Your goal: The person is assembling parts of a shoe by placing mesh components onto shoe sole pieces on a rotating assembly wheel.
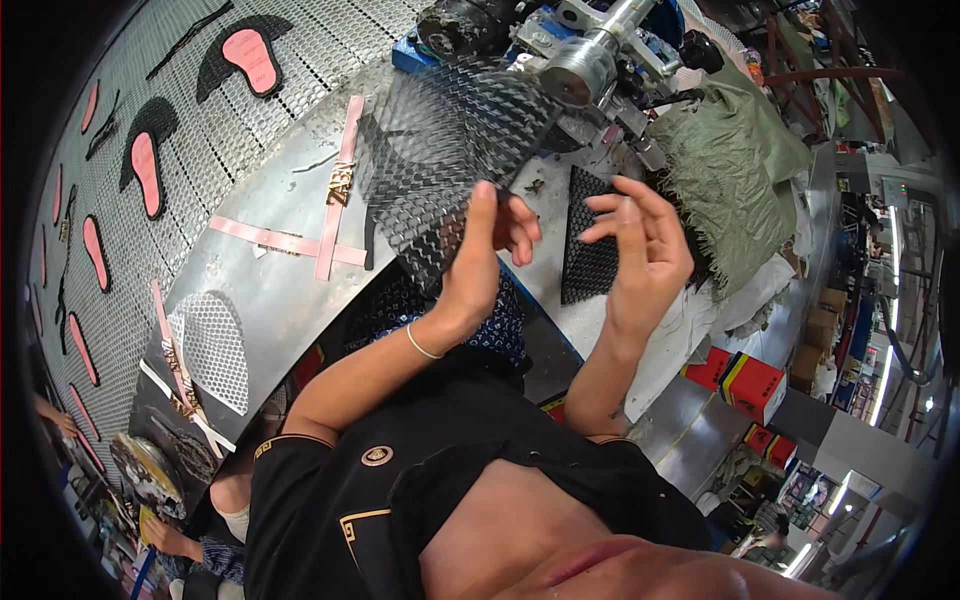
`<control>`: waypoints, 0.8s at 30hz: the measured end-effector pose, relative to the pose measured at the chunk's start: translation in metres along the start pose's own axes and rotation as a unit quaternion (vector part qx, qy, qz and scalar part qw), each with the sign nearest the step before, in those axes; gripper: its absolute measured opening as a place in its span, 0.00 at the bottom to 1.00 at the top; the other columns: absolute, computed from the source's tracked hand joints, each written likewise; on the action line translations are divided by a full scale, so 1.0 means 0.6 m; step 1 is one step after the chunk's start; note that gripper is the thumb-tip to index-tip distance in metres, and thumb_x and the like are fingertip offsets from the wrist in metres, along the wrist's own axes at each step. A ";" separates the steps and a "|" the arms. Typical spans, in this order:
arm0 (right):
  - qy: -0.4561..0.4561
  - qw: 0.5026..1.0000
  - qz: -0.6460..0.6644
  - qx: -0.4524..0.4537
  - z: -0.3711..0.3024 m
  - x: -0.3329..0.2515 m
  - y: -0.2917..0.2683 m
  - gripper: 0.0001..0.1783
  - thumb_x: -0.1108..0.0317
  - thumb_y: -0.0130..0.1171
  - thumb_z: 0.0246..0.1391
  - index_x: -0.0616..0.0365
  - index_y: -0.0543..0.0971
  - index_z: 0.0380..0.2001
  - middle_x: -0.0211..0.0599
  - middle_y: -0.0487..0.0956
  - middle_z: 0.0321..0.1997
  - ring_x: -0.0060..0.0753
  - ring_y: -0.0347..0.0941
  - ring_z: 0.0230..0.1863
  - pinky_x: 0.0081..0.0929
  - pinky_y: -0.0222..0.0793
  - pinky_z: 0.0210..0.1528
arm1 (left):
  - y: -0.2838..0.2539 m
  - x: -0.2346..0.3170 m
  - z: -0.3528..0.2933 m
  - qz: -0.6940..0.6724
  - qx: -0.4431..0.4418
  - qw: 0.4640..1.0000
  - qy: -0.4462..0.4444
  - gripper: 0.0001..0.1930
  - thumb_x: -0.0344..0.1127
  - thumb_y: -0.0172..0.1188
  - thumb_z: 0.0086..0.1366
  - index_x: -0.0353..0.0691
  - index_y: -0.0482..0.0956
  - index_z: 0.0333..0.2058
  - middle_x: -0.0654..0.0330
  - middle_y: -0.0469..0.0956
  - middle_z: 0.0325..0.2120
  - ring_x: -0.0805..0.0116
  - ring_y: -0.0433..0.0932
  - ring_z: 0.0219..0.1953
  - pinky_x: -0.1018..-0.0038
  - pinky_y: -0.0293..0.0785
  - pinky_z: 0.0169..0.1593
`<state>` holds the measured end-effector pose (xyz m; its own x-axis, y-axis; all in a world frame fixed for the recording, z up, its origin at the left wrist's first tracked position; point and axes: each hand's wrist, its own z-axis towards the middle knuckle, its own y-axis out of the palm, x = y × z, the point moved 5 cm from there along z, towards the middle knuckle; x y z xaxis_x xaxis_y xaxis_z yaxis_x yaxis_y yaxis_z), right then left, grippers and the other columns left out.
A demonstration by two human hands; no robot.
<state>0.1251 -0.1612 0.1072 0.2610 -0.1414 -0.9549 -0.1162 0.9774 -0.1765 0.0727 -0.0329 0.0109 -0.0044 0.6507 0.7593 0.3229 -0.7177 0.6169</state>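
My left hand (478, 255), with a pale band on its wrist, is closed at the edge of a black mesh piece (440, 140). The mesh is smeared by motion and hides part of the metal table behind it. My right hand (645, 250) is raised to the right, its fingers apart and bent, holding nothing I can see. Close beside those fingers a dark mesh piece (588, 250) lies on the worktop. Left of the lifted mesh, pink straps (345, 170) with gold letter ornaments lie crossed on the metal table (290, 290).
A machine (580, 75) with a metal roller stands at the far side. Green woven sacking (735, 160) is heaped to the right. On the left, a mesh conveyor (300, 50) carries several pink insoles (250, 62). White mesh (215, 345) lies nearer. A co-worker's hand (168, 538) shows at lower left.
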 end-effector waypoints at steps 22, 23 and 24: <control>-0.085 0.992 0.088 0.022 -0.050 0.030 0.030 0.27 0.72 0.55 0.54 0.65 0.68 0.57 0.46 0.72 0.58 0.44 0.70 0.58 0.40 0.58 0.65 | -0.062 0.129 -0.063 0.464 -0.147 0.805 0.340 0.18 0.27 0.61 0.52 0.35 0.81 0.44 0.49 0.77 0.48 0.57 0.78 0.46 0.70 0.71 0.50; -0.152 0.985 0.024 -0.078 -0.049 0.041 0.007 0.24 0.75 0.60 0.48 0.64 0.73 0.51 0.41 0.76 0.51 0.40 0.71 0.55 0.38 0.61 0.62 | -0.058 0.124 -0.057 0.411 -0.179 0.845 0.291 0.18 0.27 0.61 0.51 0.35 0.81 0.44 0.49 0.78 0.47 0.57 0.78 0.45 0.71 0.72 0.49; -0.217 0.959 -0.040 -0.176 -0.054 0.045 0.002 0.22 0.78 0.65 0.43 0.64 0.78 0.45 0.36 0.80 0.45 0.36 0.73 0.52 0.36 0.64 0.60 | -0.051 0.119 -0.052 0.355 -0.209 0.879 0.240 0.18 0.28 0.61 0.51 0.35 0.81 0.44 0.49 0.79 0.46 0.58 0.79 0.44 0.71 0.73 0.48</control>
<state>0.1013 -0.1692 0.0733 0.6481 -0.0602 -0.7592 -0.3753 0.8422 -0.3871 0.0330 0.0276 0.0527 -0.3742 -0.1051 0.9214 0.0295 -0.9944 -0.1014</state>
